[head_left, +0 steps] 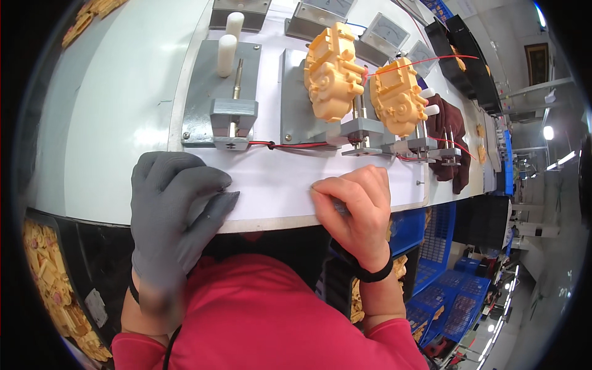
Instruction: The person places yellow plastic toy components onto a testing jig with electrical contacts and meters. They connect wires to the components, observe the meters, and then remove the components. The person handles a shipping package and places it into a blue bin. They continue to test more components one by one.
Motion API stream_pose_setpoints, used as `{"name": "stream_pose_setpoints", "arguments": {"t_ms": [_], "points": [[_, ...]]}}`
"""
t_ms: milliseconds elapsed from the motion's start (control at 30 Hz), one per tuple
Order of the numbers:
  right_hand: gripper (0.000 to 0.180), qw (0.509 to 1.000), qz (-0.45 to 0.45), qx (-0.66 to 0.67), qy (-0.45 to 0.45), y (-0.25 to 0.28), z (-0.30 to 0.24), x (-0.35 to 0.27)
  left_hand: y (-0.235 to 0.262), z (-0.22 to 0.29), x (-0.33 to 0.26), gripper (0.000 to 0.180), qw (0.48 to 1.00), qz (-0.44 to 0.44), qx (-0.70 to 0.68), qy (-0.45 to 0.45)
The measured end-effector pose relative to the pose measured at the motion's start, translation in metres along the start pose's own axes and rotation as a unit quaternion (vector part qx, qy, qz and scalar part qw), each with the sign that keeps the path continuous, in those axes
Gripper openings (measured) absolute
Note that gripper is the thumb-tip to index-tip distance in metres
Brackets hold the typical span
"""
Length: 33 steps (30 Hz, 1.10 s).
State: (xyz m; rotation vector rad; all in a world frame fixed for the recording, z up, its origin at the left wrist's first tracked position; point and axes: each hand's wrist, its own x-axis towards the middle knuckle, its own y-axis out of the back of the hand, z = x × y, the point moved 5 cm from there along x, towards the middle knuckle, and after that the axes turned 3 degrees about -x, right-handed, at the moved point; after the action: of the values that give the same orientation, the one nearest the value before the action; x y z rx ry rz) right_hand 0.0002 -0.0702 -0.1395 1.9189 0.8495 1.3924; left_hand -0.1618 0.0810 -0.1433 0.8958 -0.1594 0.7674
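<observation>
My left hand [176,203], in a grey glove, hovers over the near edge of the white sheet [271,191]. Its fingers are bent, with a small gap between thumb and forefinger and nothing visible there. Opposite it, my bare right hand [357,209] is closed, fingers curled toward the thumb; whatever they may hold is hidden. Beyond my hands stands a grey metal test fixture [197,111] with a white post [227,55] and a metal pin. To its right, a yellow plastic housing [333,80] and a second yellow housing [398,98] sit tilted on similar fixtures.
Red and black wires [290,145] run between the fixtures. Panel meters [385,31] line the back. A dark brown cloth [453,123] lies at the right. Below the table edge are a bin of yellow parts [55,277] at left and blue crates [444,302] at right.
</observation>
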Motion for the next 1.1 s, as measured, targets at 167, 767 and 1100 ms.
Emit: {"name": "stream_pose_setpoints", "arguments": {"t_ms": [167, 767, 1100], "points": [[0.025, 1.000, 0.003, -0.004, 0.000, -0.001, 0.000, -0.002, 0.000, -0.002, -0.001, 0.020, 1.000, 0.015, 0.000, -0.001], [0.038, 0.995, 0.028, 0.067, -0.076, 0.002, 0.006, -0.013, 0.001, -0.004, -0.003, 0.018, 1.000, 0.011, 0.003, -0.008], [0.052, 0.927, 0.092, 0.299, -0.208, 0.008, 0.016, -0.008, 0.011, 0.003, -0.001, 0.021, 0.999, -0.039, 0.006, -0.016]]}}
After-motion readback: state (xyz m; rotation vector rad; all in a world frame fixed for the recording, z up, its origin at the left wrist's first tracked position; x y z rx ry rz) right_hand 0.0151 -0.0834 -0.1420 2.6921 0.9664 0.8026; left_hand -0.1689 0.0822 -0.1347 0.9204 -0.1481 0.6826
